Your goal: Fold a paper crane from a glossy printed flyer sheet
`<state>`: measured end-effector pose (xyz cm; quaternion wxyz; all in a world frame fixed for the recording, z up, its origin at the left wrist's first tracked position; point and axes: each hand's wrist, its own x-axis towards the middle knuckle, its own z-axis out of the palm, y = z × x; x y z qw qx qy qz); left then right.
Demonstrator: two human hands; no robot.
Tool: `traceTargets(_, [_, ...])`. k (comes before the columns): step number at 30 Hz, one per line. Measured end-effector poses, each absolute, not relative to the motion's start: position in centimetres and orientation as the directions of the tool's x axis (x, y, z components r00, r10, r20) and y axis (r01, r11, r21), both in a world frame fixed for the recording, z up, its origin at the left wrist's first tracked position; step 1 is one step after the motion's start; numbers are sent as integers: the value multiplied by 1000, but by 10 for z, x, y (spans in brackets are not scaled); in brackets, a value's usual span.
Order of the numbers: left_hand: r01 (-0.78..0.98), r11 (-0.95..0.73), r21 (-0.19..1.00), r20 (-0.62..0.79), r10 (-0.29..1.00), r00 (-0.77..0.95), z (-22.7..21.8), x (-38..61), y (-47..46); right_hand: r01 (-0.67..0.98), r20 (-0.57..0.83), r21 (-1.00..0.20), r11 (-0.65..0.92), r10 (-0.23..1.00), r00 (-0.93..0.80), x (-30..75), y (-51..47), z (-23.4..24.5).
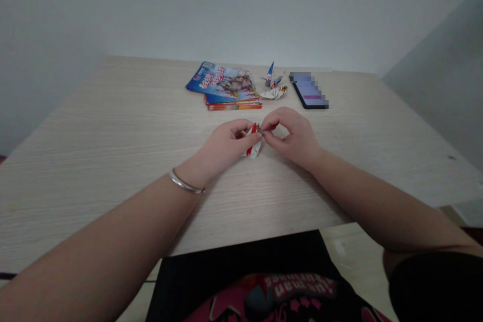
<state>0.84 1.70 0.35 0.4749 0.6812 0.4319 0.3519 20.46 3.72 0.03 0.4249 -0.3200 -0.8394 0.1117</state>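
Observation:
A small folded paper piece [253, 147], red and white, sits just above the wooden table [113, 126] at the middle. My left hand [226, 145] pinches it from the left, a silver bangle on that wrist. My right hand [292, 137] pinches its top edge from the right with thumb and forefinger. Both hands' fingers are closed on the paper, which hides most of it.
At the back of the table lie a stack of colourful printed sheets [226, 88], two finished folded paper figures [274, 86] and a dark phone [308, 93] with a lit screen. A white wall stands behind; the table's right edge runs near my right forearm.

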Motion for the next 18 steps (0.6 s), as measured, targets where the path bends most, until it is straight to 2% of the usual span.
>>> traceTargets(9, [298, -208, 931, 104, 938, 330, 3, 6, 17, 355, 556, -619, 701, 710, -432, 208, 38, -1])
traceTargets(18, [283, -194, 939, 101, 944, 313, 6, 7, 15, 385, 554, -612, 691, 722, -414, 206, 37, -3])
